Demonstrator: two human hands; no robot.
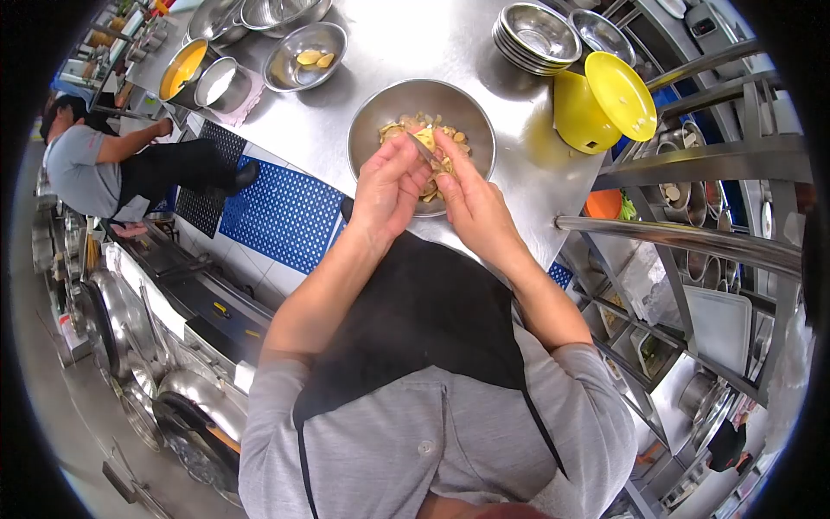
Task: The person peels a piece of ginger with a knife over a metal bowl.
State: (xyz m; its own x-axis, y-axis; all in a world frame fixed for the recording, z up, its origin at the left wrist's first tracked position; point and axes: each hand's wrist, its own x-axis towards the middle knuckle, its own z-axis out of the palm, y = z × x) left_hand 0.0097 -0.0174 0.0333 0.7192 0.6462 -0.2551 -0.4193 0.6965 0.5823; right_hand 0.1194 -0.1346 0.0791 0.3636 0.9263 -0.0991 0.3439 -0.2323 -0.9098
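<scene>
Both my hands are held over a wide steel bowl point(356, 138) of brown-skinned pieces and peelings that look like ginger point(454, 138). My left hand point(389, 183) has its fingers closed around a pale yellow piece of ginger point(424, 137), partly hidden by the fingers. My right hand point(477, 208) grips a small knife point(424, 151), whose narrow blade points toward the left fingers; its handle is hidden in the hand. A smaller steel bowl point(290, 73) farther back holds a few peeled yellow pieces point(311, 59).
Stacked steel bowls point(538, 35) and a yellow container point(581, 112) with its tilted lid point(621, 95) stand at the right. Pots point(186, 73) stand back left. A metal rack point(692, 242) borders the right side. Another person point(91, 164) works at the left.
</scene>
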